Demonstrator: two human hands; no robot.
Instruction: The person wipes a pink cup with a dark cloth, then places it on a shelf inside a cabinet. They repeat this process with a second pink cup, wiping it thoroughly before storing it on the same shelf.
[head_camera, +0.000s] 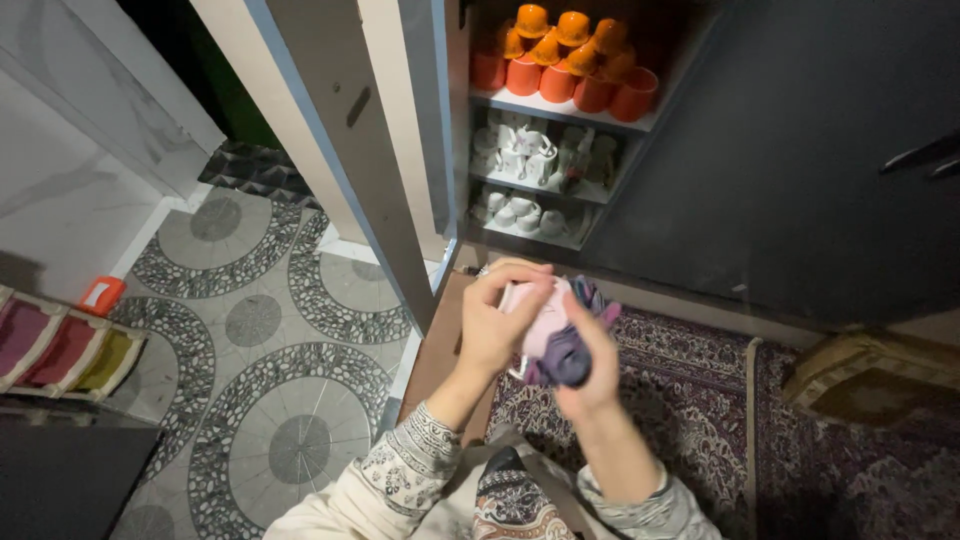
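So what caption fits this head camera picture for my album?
Both hands, left and right, hold a pink-purple cloth before an open cupboard.

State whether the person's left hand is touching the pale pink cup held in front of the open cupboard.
Touching. The head view shows the left hand with its fingers curled over the pink cup, no gap between them.

A pale pink cup (535, 315) is held tilted in front of the open cupboard, with a purple cloth (570, 355) bunched and pressed against its side.

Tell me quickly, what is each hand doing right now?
Left hand: closed around a pale pink cup.
Right hand: pressing a purple cloth against that cup.
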